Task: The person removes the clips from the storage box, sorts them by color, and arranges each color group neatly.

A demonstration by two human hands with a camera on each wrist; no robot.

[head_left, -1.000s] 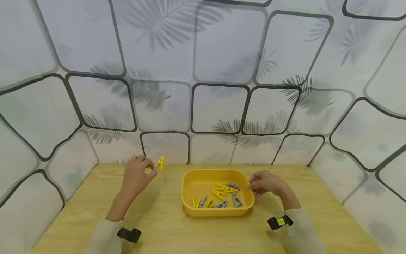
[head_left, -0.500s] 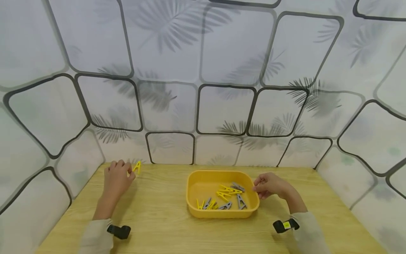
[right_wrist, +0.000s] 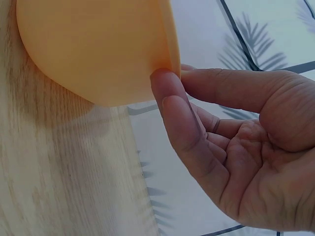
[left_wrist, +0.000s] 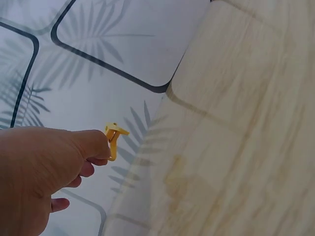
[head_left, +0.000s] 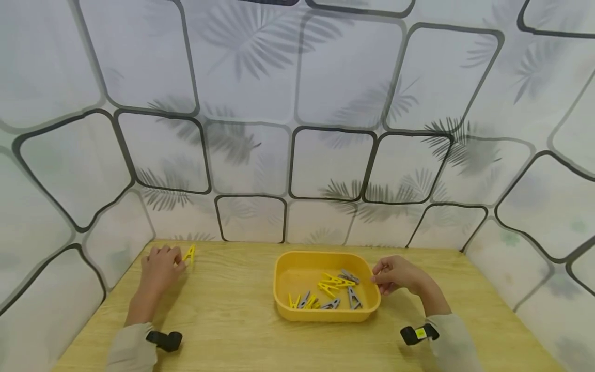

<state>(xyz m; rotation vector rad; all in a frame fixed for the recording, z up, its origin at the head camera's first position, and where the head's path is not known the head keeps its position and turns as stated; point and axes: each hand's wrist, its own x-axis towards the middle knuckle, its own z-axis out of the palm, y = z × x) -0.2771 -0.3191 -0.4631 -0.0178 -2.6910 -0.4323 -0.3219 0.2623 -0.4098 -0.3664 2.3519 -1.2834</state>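
In the head view, the yellow clip (head_left: 189, 254) had just been carried by the left hand (head_left: 160, 268) farther from the tray (head_left: 325, 314) and lowered toward the far left corner of the table (head_left: 232, 330). By this the clip had been set well apart from the yellow clips (head_left: 344, 282) and grey clips (head_left: 331, 304), which were left lying inside the tray, unchanged in arrangement. The tray was placed right of the table's middle, nearer the far edge, and its right-hand rim was held by the right hand (head_left: 397, 274) throughout. What was hidden from the head camera was partly given by the wrist cameras: in the left wrist view, the clip was seen pinched between thumb and fingers (left_wrist: 96, 143), and a faint yellow patch (left_wrist: 176, 169) was thrown on the tabletop, by which a small gap beneath the clip was suggested, though contact could not be ruled out from the head view. In the right wrist view, the rim was seen grasped between the thumb and the curled fingers (right_wrist: 182, 123), with the outer wall of the tray shown but none of its contents.
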